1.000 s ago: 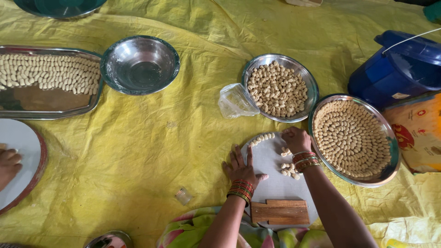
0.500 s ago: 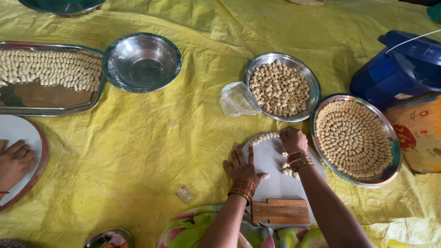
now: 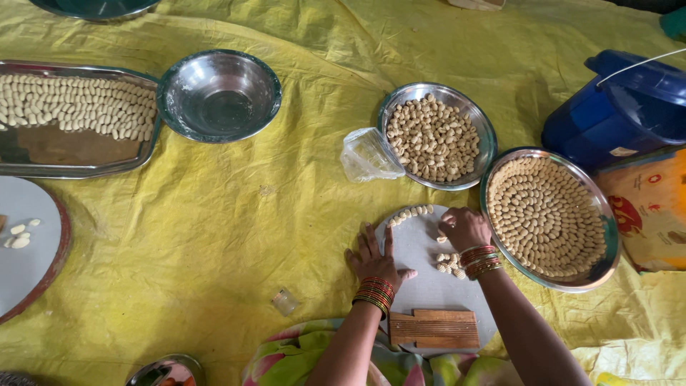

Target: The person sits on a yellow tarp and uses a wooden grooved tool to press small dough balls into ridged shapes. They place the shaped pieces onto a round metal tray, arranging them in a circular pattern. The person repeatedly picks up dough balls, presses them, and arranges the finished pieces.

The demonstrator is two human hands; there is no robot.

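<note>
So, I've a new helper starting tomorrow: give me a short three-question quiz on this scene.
1. True or false: the left hand lies flat on the edge of the round white board.
2. Which holds pieces set in neat rings? A) the steel bowl B) the round steel plate C) the blue bucket
3. What lies on the board's near edge?

Key: 1 true. 2 B. 3 A ridged wooden block.
</note>
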